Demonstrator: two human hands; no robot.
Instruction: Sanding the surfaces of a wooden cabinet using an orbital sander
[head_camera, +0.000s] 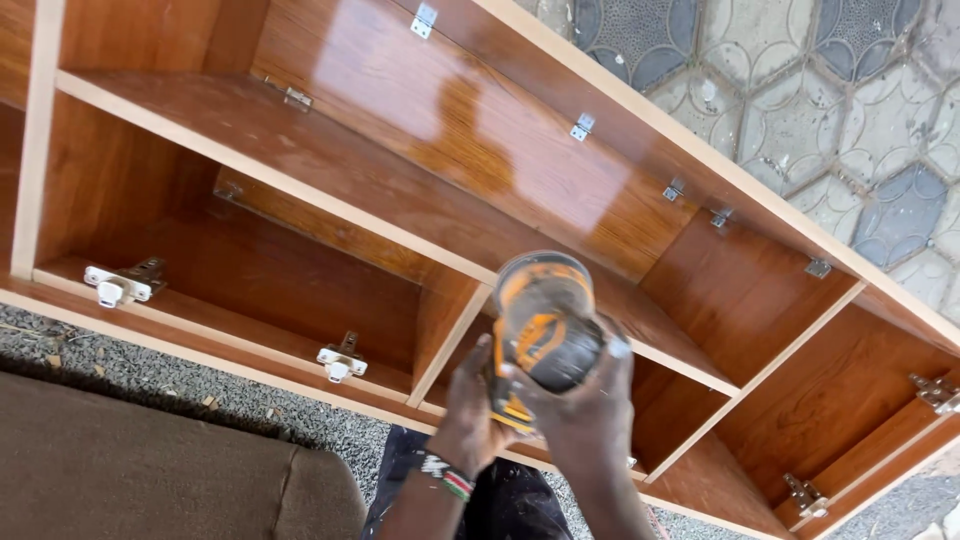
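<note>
A patterned hexagonal paving fills the upper right, gravel runs along the lower left, and between them lies a long wooden cabinet carcass on its back — glossy reddish-brown veneer with pale edging, divided into open compartments. Small metal corner brackets line its far wall, and white hinge mounting plates sit on the near rail, a second one further along. A brown cushioned seat shows at the bottom left.

Both hands hold an orange and black power tool — by its round body it looks like a compact router or trimmer, though blur makes that uncertain. It is held in the air above the near rail, just right of the vertical divider, its rounded top turned toward the camera. The left hand, with a beaded wristband, is closed around the tool's lower left side; the right hand wraps its right side and underside, fingers clenched on the body.

As a judgement, the step in hand is bringing the tool to the cabinet — it is not yet on the wood. The next move likely calls for turning its base downward, setting it flat on the pale edge, and keeping both hands firm so it tracks along the rail without tipping into a compartment.
</note>
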